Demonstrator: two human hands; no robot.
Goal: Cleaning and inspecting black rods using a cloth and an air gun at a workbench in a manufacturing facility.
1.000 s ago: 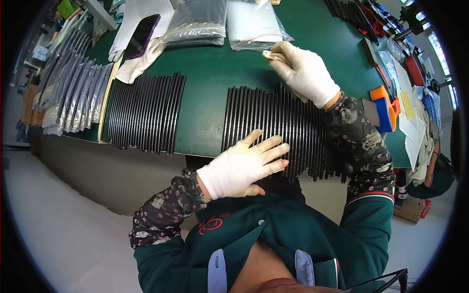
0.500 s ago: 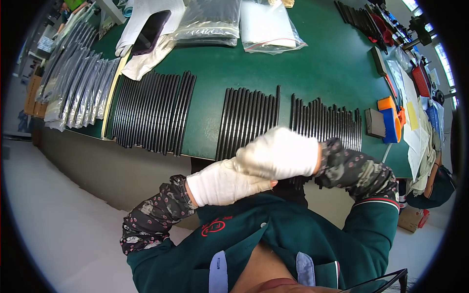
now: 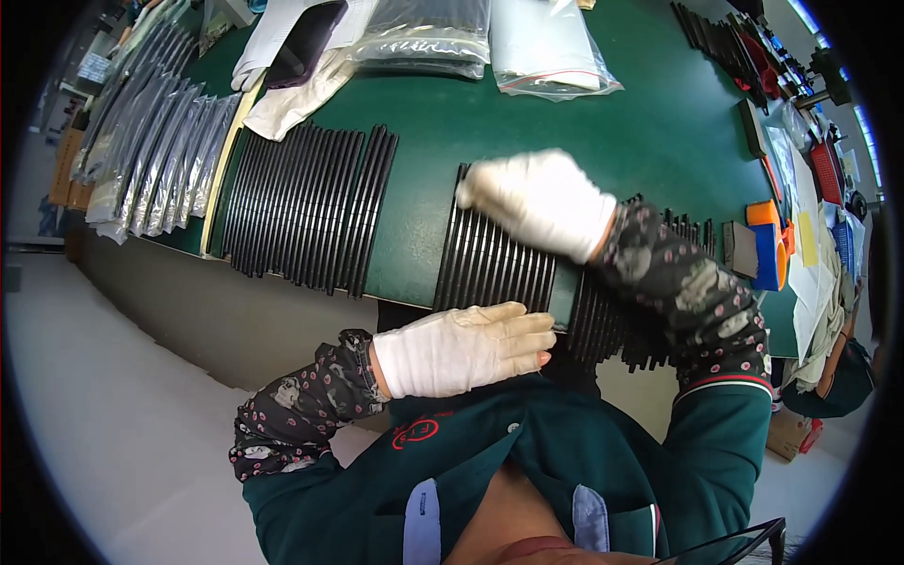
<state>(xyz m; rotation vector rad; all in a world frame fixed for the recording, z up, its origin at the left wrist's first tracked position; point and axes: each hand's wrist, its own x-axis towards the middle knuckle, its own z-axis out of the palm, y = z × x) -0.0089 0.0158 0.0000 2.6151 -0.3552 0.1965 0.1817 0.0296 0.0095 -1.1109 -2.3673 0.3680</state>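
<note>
Slim black rods (image 3: 490, 254) lie side by side in a middle row on the green table, running toward its near edge. My left hand (image 3: 466, 348), in a white glove with one bare fingertip, is flat with its fingers stretched out along the near ends of this row. Over the far ends is my right hand (image 3: 541, 202), also gloved in white. Its fingers are bent and blurred, so whether they grip a rod cannot be told. Another group of black rods (image 3: 607, 320) lies to the right, partly under my right forearm. A wider row of black rods (image 3: 301, 207) is on the left.
Bagged items (image 3: 169, 155) are stacked at the left. A phone (image 3: 306, 45) rests on cloth and paper at the back, beside clear plastic bags (image 3: 419, 38). To the right are a grey block (image 3: 740, 249) and an orange-and-blue tape dispenser (image 3: 767, 250). Another person (image 3: 833, 377) is at far right.
My hands have come apart. The right one moved away from me to the far ends of the middle rods; the left one flattened near their close ends. The view shifted slightly.
</note>
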